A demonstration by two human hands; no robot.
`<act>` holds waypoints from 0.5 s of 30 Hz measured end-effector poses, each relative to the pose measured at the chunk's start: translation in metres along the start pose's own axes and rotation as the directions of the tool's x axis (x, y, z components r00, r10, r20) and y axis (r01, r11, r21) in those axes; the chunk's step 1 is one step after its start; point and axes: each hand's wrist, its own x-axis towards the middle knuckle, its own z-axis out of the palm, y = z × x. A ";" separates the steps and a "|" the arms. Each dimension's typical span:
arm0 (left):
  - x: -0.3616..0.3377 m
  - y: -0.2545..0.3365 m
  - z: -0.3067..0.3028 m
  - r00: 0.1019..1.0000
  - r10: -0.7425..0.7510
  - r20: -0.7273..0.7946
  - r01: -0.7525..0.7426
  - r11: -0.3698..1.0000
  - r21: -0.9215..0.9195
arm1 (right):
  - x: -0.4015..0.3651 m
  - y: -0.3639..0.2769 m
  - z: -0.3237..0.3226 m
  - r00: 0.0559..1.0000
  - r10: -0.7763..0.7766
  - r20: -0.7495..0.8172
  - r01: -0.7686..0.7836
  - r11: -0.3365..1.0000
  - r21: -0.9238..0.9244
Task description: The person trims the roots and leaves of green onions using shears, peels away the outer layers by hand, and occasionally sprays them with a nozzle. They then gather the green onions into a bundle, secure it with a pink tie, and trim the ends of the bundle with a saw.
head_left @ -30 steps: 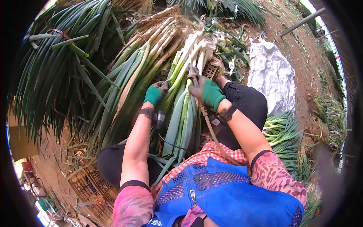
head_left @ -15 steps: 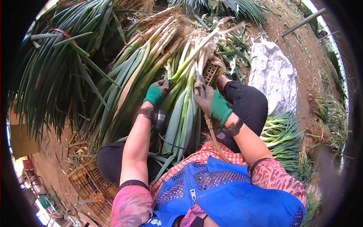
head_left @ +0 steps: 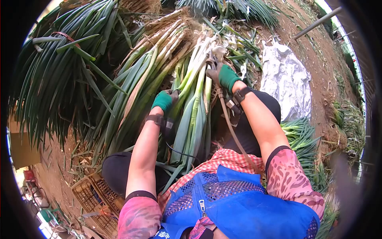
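Observation:
My left hand, in a green glove with dark palm and fingers, is closed around a green onion stalk. Its pale end lies among other peeled white ends. My right hand, gloved alike, grips a hose-fed air gun with its nozzle close to those white ends. From the gun a brown hose runs down to my lap. Below and between my hands lie long green onions with their leaves toward me. Unpeeled onions with brown roots are heaped left of them.
A large tied bundle of green onions stands at the left. On the right are a white sack and a pile of cleaned onions. A brown plastic crate sits at lower left, and a metal pole juts in at upper right.
My right hand and the air gun have moved up and slightly right. The held onion has swung down onto the others. My left hand has shifted slightly down.

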 end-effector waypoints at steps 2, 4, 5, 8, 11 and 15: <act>-0.001 0.000 -0.001 1.000 0.002 0.003 -0.002 1.000 0.006 | 0.008 0.006 -0.007 0.994 -0.107 0.015 0.108 0.977 -0.182; 0.001 -0.002 -0.001 1.000 -0.003 0.005 0.003 1.000 0.003 | 0.014 0.000 -0.009 0.999 0.034 0.011 -0.033 0.993 -0.111; 0.004 -0.006 0.001 1.000 -0.007 0.007 0.007 1.000 -0.001 | 0.014 -0.003 -0.009 0.993 0.120 0.022 -0.118 0.991 -0.063; 0.007 -0.006 0.002 1.000 -0.013 0.022 0.012 1.000 0.008 | 0.016 0.005 0.007 0.989 0.139 0.043 -0.139 0.990 0.003; -0.003 0.003 -0.004 0.999 -0.015 0.043 0.014 0.999 0.043 | -0.012 -0.032 0.000 0.999 -0.024 -0.044 0.025 0.999 0.029; -0.021 0.014 -0.026 0.978 0.153 -0.141 -0.100 0.940 0.326 | -0.065 -0.071 -0.010 0.928 0.076 0.365 -0.172 0.956 0.237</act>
